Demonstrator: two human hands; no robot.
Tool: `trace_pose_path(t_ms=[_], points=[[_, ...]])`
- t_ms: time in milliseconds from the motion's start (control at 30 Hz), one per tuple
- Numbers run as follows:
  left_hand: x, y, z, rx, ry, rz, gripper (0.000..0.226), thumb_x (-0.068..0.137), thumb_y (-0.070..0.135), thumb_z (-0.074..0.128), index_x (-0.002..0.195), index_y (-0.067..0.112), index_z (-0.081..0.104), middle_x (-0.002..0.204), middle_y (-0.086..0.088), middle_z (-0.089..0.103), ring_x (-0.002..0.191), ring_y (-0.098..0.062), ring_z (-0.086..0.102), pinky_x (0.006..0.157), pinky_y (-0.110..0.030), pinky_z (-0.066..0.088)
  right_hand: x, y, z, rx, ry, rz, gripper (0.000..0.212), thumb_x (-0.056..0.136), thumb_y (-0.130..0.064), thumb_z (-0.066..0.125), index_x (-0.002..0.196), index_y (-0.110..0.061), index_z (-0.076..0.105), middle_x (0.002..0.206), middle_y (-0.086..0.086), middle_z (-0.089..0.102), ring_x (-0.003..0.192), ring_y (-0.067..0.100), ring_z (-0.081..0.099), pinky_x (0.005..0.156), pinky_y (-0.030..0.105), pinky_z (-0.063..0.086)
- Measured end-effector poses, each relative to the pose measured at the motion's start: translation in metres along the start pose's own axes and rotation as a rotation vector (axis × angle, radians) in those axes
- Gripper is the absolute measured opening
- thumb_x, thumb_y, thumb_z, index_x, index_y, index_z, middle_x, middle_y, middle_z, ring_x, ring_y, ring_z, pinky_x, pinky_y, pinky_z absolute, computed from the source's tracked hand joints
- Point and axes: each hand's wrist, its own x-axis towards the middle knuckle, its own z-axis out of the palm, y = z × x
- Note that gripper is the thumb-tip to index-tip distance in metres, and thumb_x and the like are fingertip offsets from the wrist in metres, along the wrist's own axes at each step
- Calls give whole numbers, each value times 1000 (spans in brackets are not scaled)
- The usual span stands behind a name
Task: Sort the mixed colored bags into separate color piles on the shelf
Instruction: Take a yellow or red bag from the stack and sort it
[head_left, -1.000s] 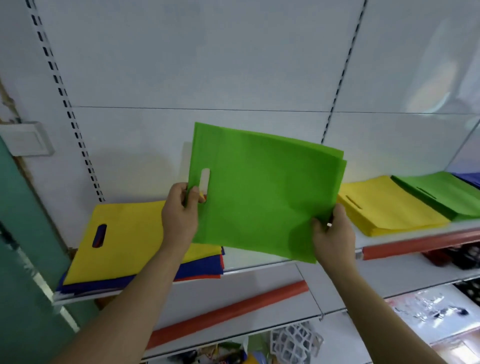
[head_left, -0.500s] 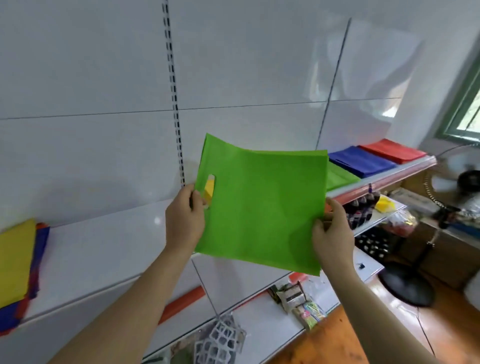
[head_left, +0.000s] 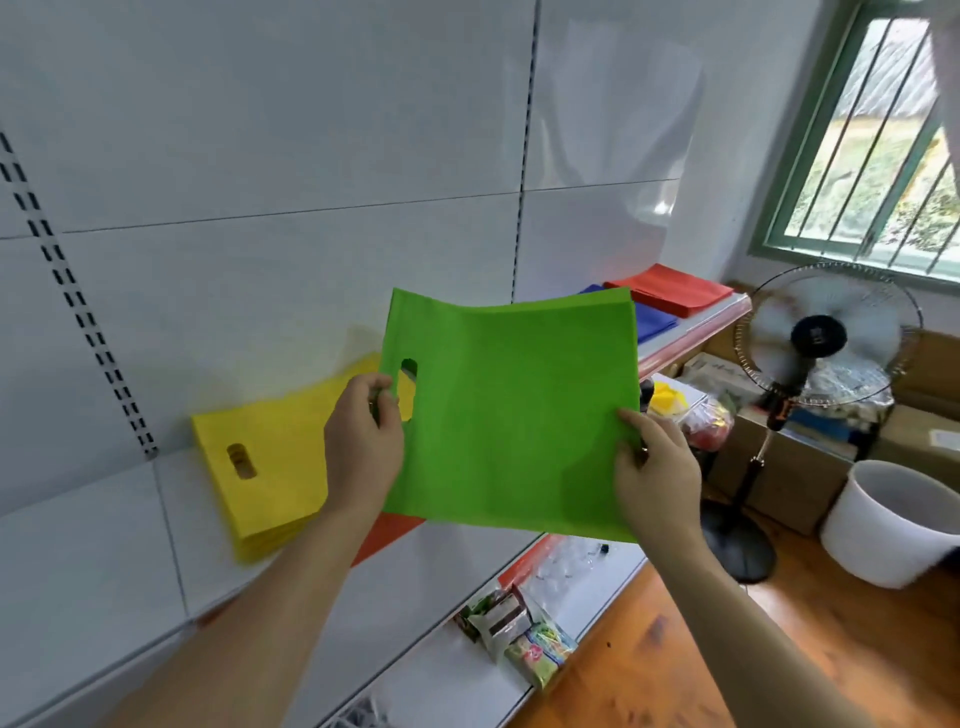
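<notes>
Head view: at lower left a yellow pile (head_left: 270, 467) lies on the white shelf (head_left: 93, 561). The left hand (head_left: 363, 441) pinches the green bag (head_left: 514, 415) beside its handle slot; the right hand (head_left: 657, 467) pinches its right edge. The bag is at frame centre, held flat in the air, long axis left-right, hiding part of the blue pile (head_left: 654, 319). The red pile (head_left: 670, 293) lies behind, and a fan (head_left: 826, 335) and a white bucket (head_left: 888, 525) stand right. No writing is readable.

Green bag (head_left: 511, 415), held up by left hand (head_left: 363, 441) & right hand (head_left: 655, 470), blocks the mid shelf (head_left: 93, 561) behind it. Yellow pile (head_left: 270, 467) takes the shelf just left of the bag; blue pile (head_left: 655, 323) & red pile (head_left: 670, 293) fill the far right end. Shelf left of yellow pile lies bare. Back wall panels (head_left: 291, 156) close off the rear.
</notes>
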Motion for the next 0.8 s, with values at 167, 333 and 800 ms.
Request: trace_pose_path(t_ms=[167, 333, 800], points=[[37, -2, 71, 0, -31, -31, 21, 104, 9, 56, 122, 11, 66, 109, -6, 72, 98, -30, 66, 85, -41, 52, 72, 29, 14, -74, -70, 21, 48, 92, 7, 58, 136, -11, 69, 127, 1, 63, 108, 22, 60, 92, 23, 39], [68, -8, 120, 26, -29, -94, 21, 104, 8, 56, 123, 12, 64, 112, -9, 70, 95, -37, 65, 78, -41, 49, 134, 50, 33, -51, -122, 22, 60, 88, 11, 56, 142, -13, 66, 123, -5, 59, 109, 19, 57, 102, 34, 47], [102, -25, 173, 254, 219, -194, 22, 101, 4, 61, 121, 10, 66, 114, -8, 72, 101, -27, 66, 85, -36, 50, 272, 112, 141, 129, -357, -127, 38, 97, -13, 64, 130, -28, 73, 104, -12, 66, 94, 12, 59, 86, 27, 42]])
